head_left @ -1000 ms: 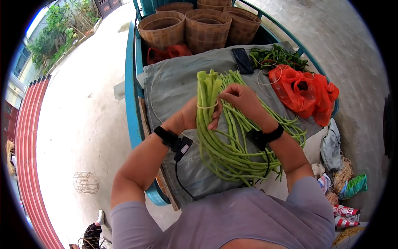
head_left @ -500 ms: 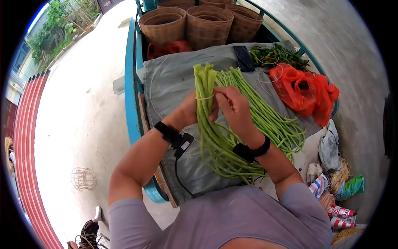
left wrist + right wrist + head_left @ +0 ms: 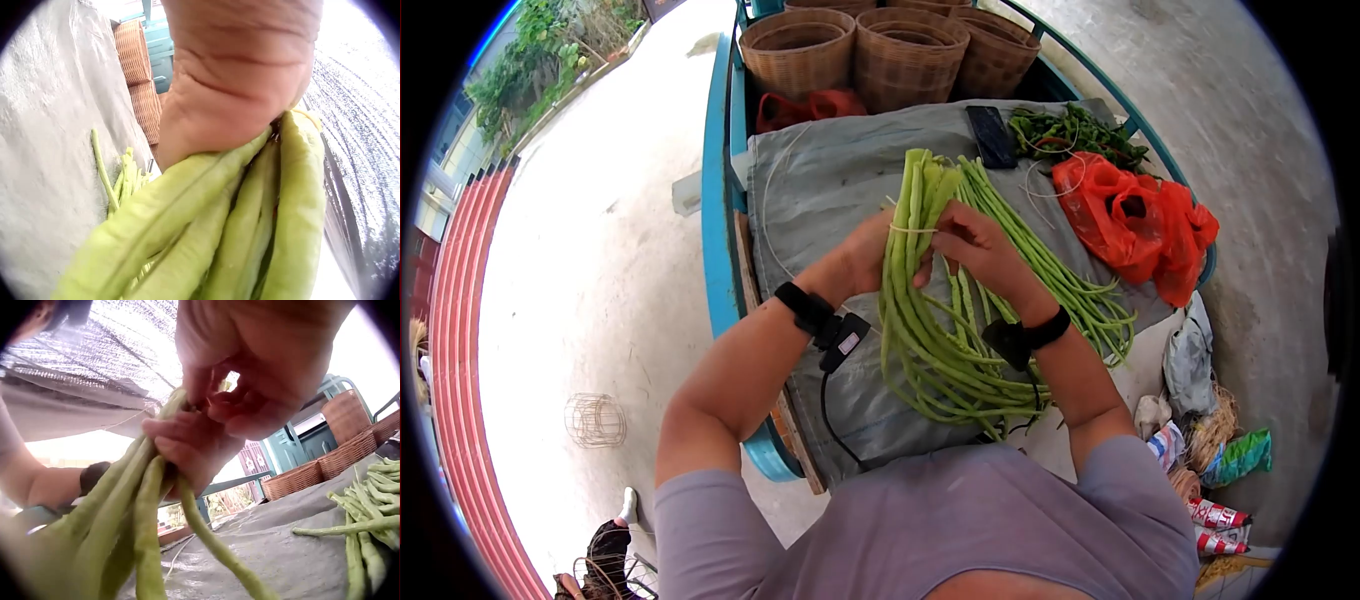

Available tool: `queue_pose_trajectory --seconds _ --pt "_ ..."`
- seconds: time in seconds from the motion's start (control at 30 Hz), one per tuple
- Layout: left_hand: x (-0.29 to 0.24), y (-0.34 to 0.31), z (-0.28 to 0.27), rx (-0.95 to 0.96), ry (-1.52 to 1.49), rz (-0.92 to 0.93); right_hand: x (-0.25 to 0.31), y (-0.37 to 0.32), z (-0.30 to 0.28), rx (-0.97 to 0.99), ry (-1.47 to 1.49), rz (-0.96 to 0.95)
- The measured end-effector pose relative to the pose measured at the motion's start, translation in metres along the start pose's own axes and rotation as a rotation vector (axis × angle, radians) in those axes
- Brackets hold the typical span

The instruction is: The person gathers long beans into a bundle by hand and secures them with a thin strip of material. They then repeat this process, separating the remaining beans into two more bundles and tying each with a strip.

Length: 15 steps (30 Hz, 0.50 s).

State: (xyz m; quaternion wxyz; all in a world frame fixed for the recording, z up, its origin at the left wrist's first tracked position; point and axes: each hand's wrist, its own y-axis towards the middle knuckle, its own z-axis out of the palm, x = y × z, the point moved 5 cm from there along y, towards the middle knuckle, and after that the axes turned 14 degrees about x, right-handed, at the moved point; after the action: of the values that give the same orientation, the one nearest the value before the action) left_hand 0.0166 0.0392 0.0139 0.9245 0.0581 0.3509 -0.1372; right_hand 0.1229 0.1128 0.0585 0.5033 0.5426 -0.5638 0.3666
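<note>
A bunch of long green beans (image 3: 905, 280) stands with its stem ends up in my left hand (image 3: 866, 252), whose fingers curl around it. A thin pale band (image 3: 912, 230) circles the bunch just below its top; in the left wrist view a bit of the yellowish band (image 3: 307, 117) shows beside the thumb. My right hand (image 3: 985, 252) is at the band's right side, thumb and forefinger pinching it. In the right wrist view the curled fingers of the right hand (image 3: 262, 375) partly hide the pinched part, right above the left fingers (image 3: 194, 447).
More long beans (image 3: 1055, 260) lie on the grey cloth (image 3: 830, 185) over the teal cart bed. Behind are a phone (image 3: 992, 138), green peppers (image 3: 1075, 135), a red plastic bag (image 3: 1115, 215) and several wicker baskets (image 3: 910, 65). A teal rail (image 3: 718, 200) borders the left side.
The bunch first shifted slightly left, then back right, its top now leaning right. The right hand has stayed close beside the band, moving with it.
</note>
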Motion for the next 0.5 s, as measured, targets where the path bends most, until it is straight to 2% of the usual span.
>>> queue_pose_trajectory --seconds 0.03,0.13,0.23,0.33,0.43,0.5 --pt "-0.001 -0.001 0.003 -0.007 0.007 0.0 -0.002 -0.001 0.0 0.05 0.089 0.1" --pt "0.002 0.001 -0.001 -0.006 0.009 -0.002 0.005 0.005 -0.008 0.139 -0.182 -0.002" --pt "0.002 0.002 0.002 0.001 0.027 -0.024 0.001 0.008 -0.014 0.277 -0.182 0.056" --pt "0.003 0.002 0.006 -0.001 0.085 -0.043 -0.009 0.008 -0.016 0.349 0.277 0.248" --pt "0.0 0.0 0.014 -0.036 0.131 -0.065 -0.007 0.009 -0.018 0.376 0.092 0.33" --pt "0.001 0.0 0.013 -0.059 0.121 -0.079 -0.007 0.012 -0.019 0.364 -0.024 0.209"
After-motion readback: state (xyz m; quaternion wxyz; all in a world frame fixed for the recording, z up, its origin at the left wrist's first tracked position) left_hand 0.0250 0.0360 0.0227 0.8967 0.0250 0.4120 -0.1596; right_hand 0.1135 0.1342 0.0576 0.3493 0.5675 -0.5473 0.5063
